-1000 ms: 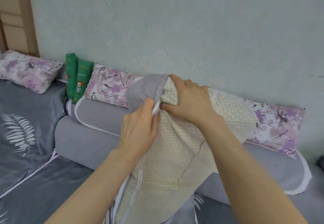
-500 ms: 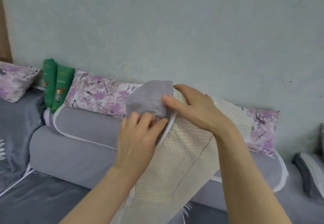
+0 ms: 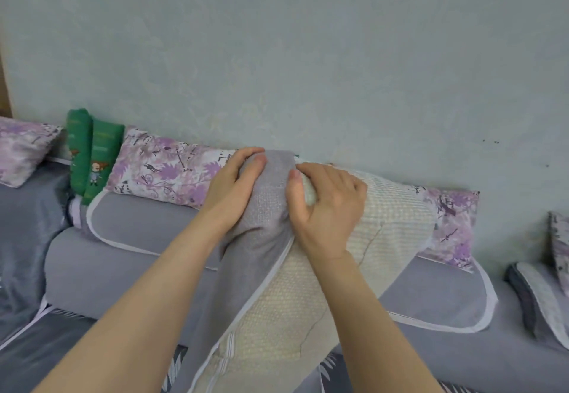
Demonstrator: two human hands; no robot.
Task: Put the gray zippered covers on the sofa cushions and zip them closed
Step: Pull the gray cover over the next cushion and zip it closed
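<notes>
A cream waffle-textured sofa cushion (image 3: 308,294) stands tilted in front of me, its top corner near the wall. A gray cover (image 3: 261,238) with white piping lies over the cushion's left side and top corner. My left hand (image 3: 234,189) grips the cover at that top corner, fingers curled over its left edge. My right hand (image 3: 326,208) presses on the bare cushion just right of the cover's edge, thumb against the gray cloth. The zipper's white tape shows low down near the bottom edge.
Behind the cushion runs a gray sofa backrest (image 3: 129,257) with white-trimmed covers. Purple floral pillows (image 3: 166,171) lean on the wall, with a green printed pillow (image 3: 92,158) at left. Another gray cushion (image 3: 535,300) lies at far right.
The gray cover has been drawn further down over the cushion's top corner. My left hand moved up onto the corner's left side; my right hand shifted onto the cushion beside the cover's edge.
</notes>
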